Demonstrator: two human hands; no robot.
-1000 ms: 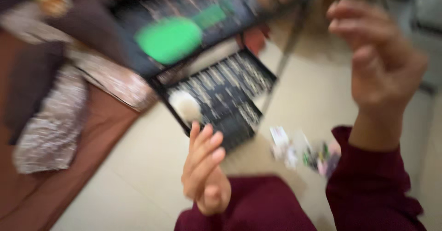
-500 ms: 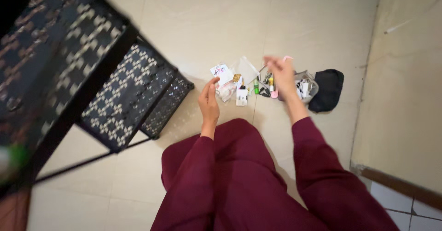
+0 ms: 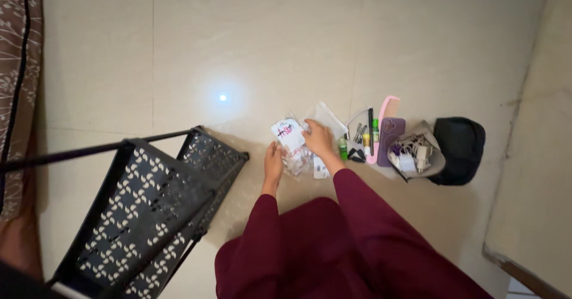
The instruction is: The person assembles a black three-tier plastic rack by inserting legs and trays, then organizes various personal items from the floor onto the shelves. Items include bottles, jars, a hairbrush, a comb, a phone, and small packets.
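Observation:
I look straight down at a beige tiled floor. My left hand (image 3: 273,160) rests on a clear plastic packet (image 3: 296,162) lying on the floor. My right hand (image 3: 319,139) grips a small white packet with pink marks (image 3: 287,133) just above it. Both arms wear dark red sleeves. Right of my hands lie a green tube (image 3: 343,148), a pink comb (image 3: 384,117), a purple phone case (image 3: 391,141) and a grey pouch holding white chargers and cables (image 3: 417,154).
A black metal rack with a patterned mesh shelf (image 3: 156,206) stands at the lower left. A black pouch (image 3: 458,149) lies at the far right. A brown patterned cloth (image 3: 16,78) runs along the left edge. A wall base (image 3: 524,272) sits at the lower right.
The view has swung down and steadied. Both hands have come down to the pile on the floor; my right hand moved left from the pouch and took hold of the white packet.

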